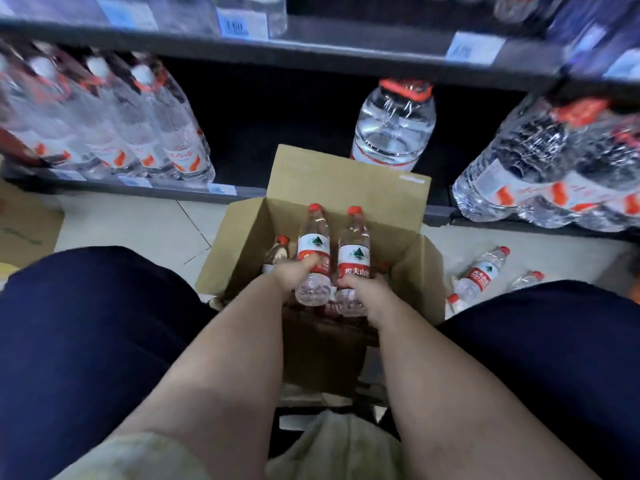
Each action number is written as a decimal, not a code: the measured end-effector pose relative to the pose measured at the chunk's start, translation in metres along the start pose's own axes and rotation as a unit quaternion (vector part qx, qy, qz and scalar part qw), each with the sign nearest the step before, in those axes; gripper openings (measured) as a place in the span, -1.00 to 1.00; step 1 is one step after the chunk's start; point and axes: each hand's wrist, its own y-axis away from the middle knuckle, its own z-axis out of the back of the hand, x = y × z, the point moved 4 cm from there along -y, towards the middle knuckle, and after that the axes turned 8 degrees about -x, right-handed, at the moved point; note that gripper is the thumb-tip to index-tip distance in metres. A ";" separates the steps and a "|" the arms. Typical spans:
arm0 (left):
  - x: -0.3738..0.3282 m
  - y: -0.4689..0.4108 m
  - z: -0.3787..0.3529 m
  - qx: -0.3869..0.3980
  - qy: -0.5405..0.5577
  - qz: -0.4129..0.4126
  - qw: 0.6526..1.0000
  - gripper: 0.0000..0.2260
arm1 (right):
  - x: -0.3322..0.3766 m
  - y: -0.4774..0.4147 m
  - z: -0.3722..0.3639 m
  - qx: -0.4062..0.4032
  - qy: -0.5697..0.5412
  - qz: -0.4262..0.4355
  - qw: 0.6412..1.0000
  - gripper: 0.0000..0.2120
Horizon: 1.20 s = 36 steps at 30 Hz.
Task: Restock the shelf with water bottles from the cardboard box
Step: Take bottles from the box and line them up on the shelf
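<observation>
The left grip is wrapped round the lower half of a clear plastic water bottle with a red cap and red-and-white label. The right grip clasps a second matching bottle the same way. Both are held side by side over the open brown cardboard box on the pale tiled floor. Their long axes are parallel, caps pointing away toward the dark bottom shelf. Another bottle seems to stand inside the box, though it is blurred. Similar bottles lie on the floor to the right.
</observation>
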 end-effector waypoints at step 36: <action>-0.434 0.130 -0.101 0.056 0.126 -0.372 0.918 -0.60 | 0.402 0.046 0.195 -0.065 -0.174 0.360 0.914 -0.39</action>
